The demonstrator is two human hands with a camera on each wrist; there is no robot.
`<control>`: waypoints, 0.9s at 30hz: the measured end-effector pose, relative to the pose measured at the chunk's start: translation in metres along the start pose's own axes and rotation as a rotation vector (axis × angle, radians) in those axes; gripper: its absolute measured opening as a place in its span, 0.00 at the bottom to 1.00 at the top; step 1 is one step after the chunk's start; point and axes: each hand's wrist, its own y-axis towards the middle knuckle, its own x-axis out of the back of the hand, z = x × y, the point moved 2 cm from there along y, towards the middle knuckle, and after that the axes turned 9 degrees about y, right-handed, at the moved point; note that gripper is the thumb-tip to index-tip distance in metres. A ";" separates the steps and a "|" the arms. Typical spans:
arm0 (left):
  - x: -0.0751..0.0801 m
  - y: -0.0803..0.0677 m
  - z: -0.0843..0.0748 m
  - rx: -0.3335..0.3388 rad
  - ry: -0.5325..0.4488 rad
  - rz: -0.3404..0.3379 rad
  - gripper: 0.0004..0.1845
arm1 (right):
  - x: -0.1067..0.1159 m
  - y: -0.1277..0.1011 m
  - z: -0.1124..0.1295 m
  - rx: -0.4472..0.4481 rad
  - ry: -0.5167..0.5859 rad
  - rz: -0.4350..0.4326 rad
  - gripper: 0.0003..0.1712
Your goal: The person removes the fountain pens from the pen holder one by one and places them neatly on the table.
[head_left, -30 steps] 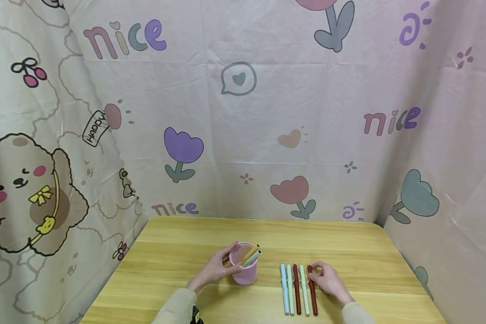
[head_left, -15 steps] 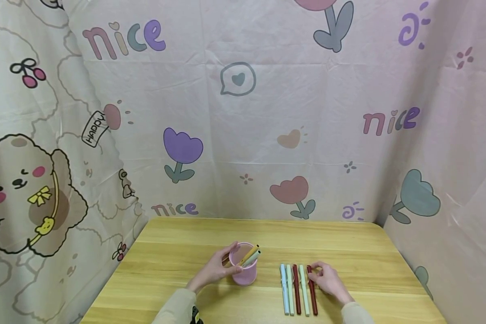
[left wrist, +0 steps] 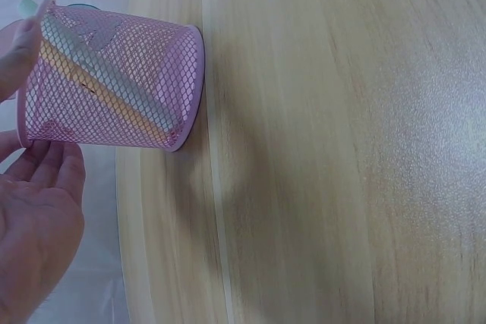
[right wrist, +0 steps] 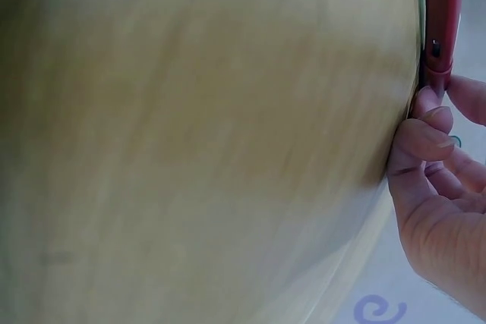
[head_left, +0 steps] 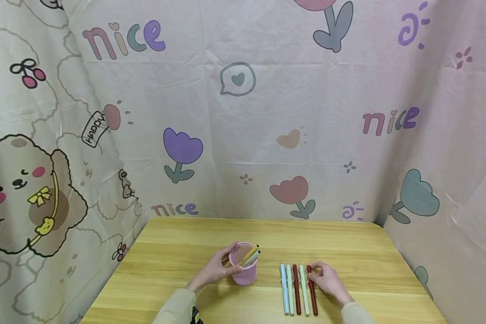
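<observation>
Standing upright on the wooden table (head_left: 178, 252), the pink mesh cup (head_left: 243, 270) holds two pens; the left hand (head_left: 215, 269) curls around it. Right of the cup, right hand (head_left: 328, 280) fingertips pinch the outermost dark red pen (head_left: 312, 289).

pink cup (head_left: 243, 269) left, pens (head_left: 298, 288) right, gap between

A wooden table (head_left: 348, 247) stands by a pink cloth wall with flowers. The left hand (head_left: 216, 269) holds the rim of a pink cup (head_left: 245, 272) with two pens (head_left: 251, 255) inside. Five pens lie in a row. The right hand (head_left: 328, 279) touches the dark red pen (head_left: 312, 292) at the row's right end.
</observation>
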 end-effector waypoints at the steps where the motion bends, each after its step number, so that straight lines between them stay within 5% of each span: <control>1: 0.000 0.000 0.000 -0.001 0.001 0.000 0.48 | 0.000 0.000 0.000 0.002 0.000 0.000 0.22; 27: 0.000 0.000 -0.002 -0.002 0.012 0.007 0.48 | 0.002 0.000 -0.002 0.027 0.011 0.007 0.24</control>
